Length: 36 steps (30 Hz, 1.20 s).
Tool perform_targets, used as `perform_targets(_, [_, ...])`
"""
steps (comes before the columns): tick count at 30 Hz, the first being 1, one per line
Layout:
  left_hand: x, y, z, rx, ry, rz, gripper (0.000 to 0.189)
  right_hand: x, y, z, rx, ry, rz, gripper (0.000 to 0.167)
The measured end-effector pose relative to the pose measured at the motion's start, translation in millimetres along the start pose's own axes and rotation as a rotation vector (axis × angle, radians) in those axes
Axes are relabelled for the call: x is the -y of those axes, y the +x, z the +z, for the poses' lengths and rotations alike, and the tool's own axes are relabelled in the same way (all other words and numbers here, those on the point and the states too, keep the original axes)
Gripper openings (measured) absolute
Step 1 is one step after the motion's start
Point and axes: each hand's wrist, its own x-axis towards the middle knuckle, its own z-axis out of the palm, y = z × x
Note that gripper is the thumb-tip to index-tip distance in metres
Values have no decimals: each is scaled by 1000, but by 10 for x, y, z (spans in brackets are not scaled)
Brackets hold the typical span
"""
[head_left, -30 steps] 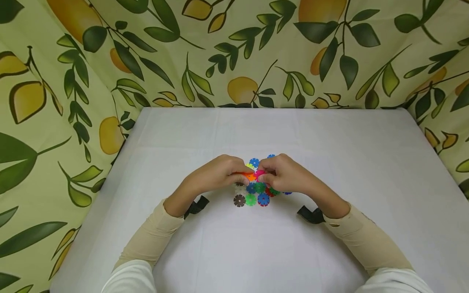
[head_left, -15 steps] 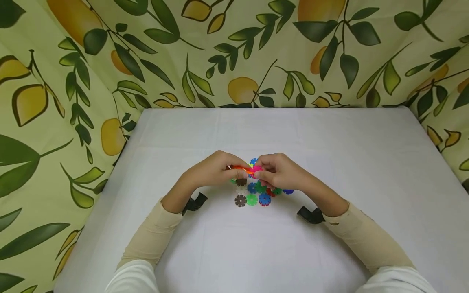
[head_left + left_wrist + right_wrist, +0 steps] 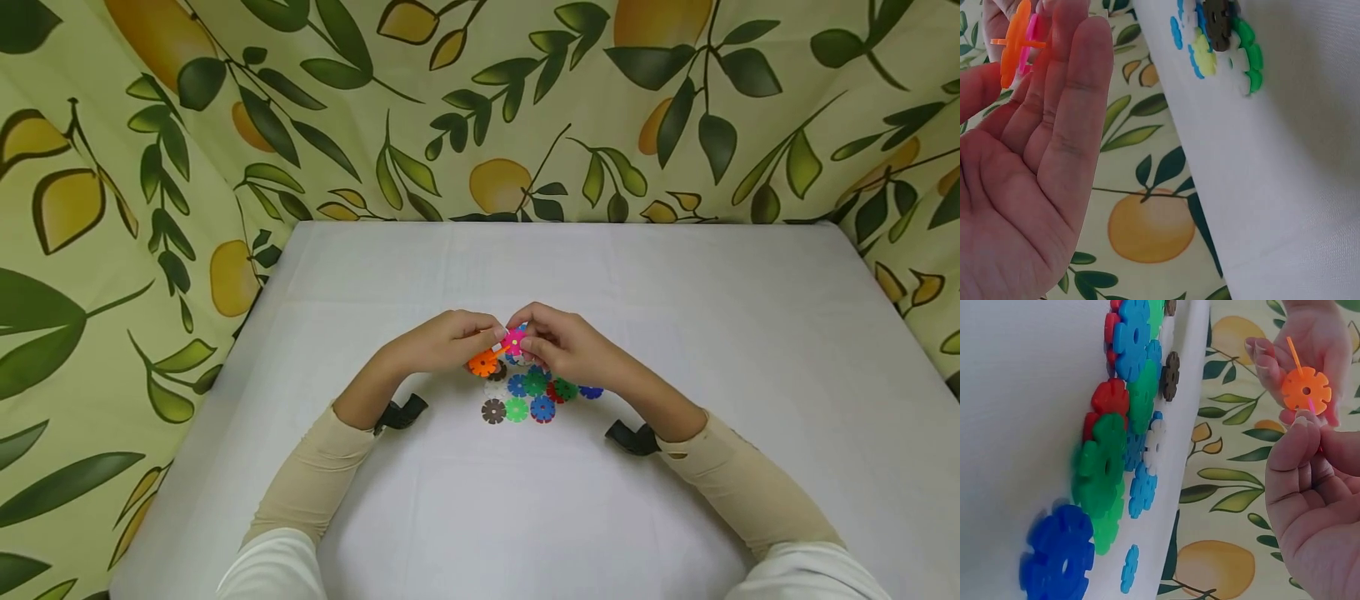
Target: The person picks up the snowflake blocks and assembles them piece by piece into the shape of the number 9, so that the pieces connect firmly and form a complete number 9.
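Note:
Notched, flower-shaped plastic discs are joined between the two hands above the table. My left hand holds the joined orange discs near its thumb tip; in the left wrist view its other fingers are nearly straight. One orange disc shows face-on in the right wrist view, with a thin orange edge standing off it. My right hand pinches a pink disc between thumb and fingertips. The pink disc meets the orange piece, but fingers partly hide the joint.
Several loose discs lie on the white table below the hands, among them a brown disc, a light green disc and a dark blue disc. A patterned curtain borders the table.
The orange piece has turned and now hangs lower left, its face showing. The pink disc has moved slightly up and left with my right hand. The discs on the table look unchanged.

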Motion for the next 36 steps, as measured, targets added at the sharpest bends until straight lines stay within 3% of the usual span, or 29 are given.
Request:
perform_targets(8, [13, 16, 11, 25, -30, -6, 33, -5, -2, -19, 0, 14, -2, 25])
perform_targets(12, [0, 14, 46, -22, -3, 27, 21, -23, -6, -21, -3, 32, -57, 28])
perform_targets(17, [-153, -64, 96, -172, 197, 126, 14, 69, -41, -29, -69, -93, -143, 14])
perform_targets(21, [-333, -122, 133, -295, 440, 276, 14, 223, -74, -56, -145, -220, -255, 14])
perform_targets(24, [-450, -154, 139, -390, 560, 384, 15, 336, -90, -84, -205, -273, -339, 20])
perform_targets(28, [-543, -188, 130, -435, 603, 443, 17, 432, -106, -108, -234, -282, -361, 25])
perform_targets(36, [-604, -228, 123, -430, 585, 486, 14, 504, -136, -120, -236, -249, -339, 26])
